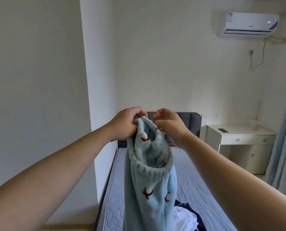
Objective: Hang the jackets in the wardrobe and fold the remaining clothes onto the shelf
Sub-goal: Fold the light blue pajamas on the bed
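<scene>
A fluffy light-blue garment point(149, 189) with small red-and-white embroidered figures and a ribbed elastic opening hangs in the air over the bed. My left hand point(127, 124) grips its top edge with curled fingers. My right hand point(169, 125) pinches the same edge just to the right. The garment's lower part drops out of view at the bottom. Under it, a heap of white and dark-blue clothes point(187, 217) lies on the mattress.
A bare blue-grey mattress point(194, 177) with a dark grey headboard point(195, 124) runs ahead. A white wall column point(99, 80) stands at its left. A white desk point(242, 139) with a phone and a cup stands right, beside a blue curtain point(284, 147).
</scene>
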